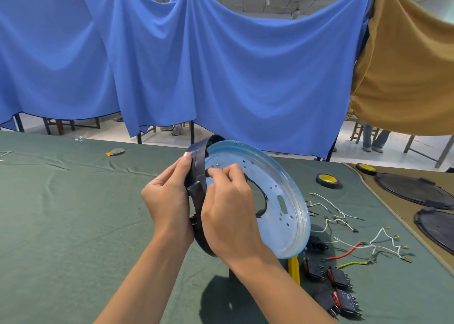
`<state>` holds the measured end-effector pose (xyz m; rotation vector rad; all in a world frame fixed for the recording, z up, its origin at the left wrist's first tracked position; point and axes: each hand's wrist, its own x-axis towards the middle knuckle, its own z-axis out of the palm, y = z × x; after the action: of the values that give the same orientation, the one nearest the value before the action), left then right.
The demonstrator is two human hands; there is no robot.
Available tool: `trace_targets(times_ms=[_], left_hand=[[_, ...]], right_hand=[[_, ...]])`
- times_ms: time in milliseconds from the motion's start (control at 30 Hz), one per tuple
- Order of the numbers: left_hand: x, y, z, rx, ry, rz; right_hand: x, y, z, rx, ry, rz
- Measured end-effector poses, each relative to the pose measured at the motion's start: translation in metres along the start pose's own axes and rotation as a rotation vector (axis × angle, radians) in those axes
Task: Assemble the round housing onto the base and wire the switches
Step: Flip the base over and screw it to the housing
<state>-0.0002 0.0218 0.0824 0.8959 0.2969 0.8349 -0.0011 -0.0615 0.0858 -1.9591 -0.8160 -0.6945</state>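
Note:
I hold a round assembly up on edge above the green table. Its black housing ring (196, 173) wraps the left rim of a shiny metal base plate (277, 208) with several holes. My left hand (167, 196) grips the black ring from the left, thumb on its outer edge. My right hand (228, 205) pinches a small screw (217, 167) against the plate's inner face near the top. Several black rocker switches (336, 277) with red buttons lie on the table at lower right, beside loose white, red and yellow-green wires (353, 245).
A roll of black tape (328, 180) lies right of the plate, a second roll (366, 168) farther back. Two dark round covers (415, 188) rest on a brown cloth at the right edge. A yellow-handled tool (294, 268) sits under the plate. Blue and brown drapes hang behind.

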Motion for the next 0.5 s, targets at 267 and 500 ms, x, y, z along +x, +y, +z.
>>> trace_targets(times_ms=[267,500], left_hand=[[0.007,0.013,-0.006,-0.049,0.126,-0.108],[0.013,0.017,-0.021,-0.154,0.146,-0.215]], right_hand=[[-0.002,0.01,0.001,0.105,-0.194,-0.049],[-0.003,0.016,0.0,0.118,-0.357,-0.053]])
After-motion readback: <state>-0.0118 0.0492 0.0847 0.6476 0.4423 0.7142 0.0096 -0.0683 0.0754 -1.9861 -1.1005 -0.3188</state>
